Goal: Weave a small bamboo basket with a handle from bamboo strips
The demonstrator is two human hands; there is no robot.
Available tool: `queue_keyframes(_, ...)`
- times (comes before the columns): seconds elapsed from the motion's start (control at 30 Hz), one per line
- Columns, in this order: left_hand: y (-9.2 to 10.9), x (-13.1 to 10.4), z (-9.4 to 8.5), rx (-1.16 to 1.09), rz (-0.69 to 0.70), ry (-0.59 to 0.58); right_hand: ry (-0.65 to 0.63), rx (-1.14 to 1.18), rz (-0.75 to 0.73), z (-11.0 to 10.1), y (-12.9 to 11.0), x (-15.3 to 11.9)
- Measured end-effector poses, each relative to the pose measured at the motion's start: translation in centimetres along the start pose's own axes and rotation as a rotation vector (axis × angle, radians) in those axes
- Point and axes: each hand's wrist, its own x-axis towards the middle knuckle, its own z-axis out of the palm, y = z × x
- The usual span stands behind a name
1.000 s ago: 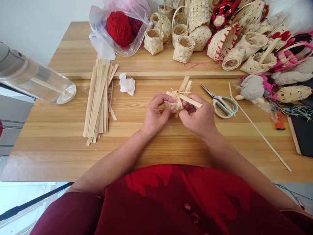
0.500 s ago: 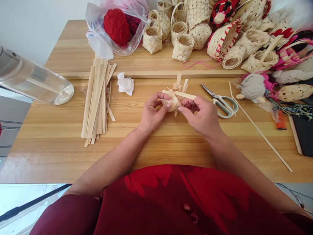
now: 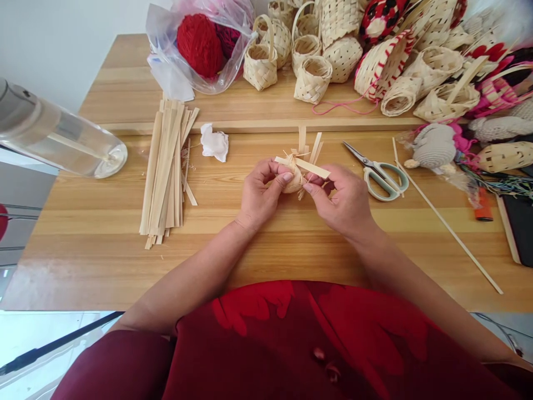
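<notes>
Your left hand (image 3: 261, 190) pinches the left side of a small, pale tan, rounded piece woven from flat strips (image 3: 295, 182), thumb on top. Your right hand (image 3: 343, 203) grips its right side between thumb and fingertips. The piece sits above the middle of the worktop (image 3: 266, 244), well in from the near edge; whether it touches the wood, you cannot tell from here.

Loose ends fan out toward the far edge, and one broad, flat, pale strip (image 3: 314, 168) lies across the top toward your right fingers. If either pinch slackens, the weave could spring open there; if you bend a strip too sharply, it could split, since it looks thin and dry. A pull on the wrong end might skew the rounded side.

Toward the right edge, the steel scissors with pale green and white handles (image 3: 385, 180) lie near your right hand, blades angled toward the far left corner. A wide sweep of that hand could knock them or catch their points.
</notes>
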Motion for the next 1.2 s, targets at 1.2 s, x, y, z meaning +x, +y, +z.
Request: queue_keyframes(1.2, 0.7, -0.3, -0.8, 0.408, 0.092, 0.142, 0.170, 0.005, -0.156, 2.8, -0.6, 0.1)
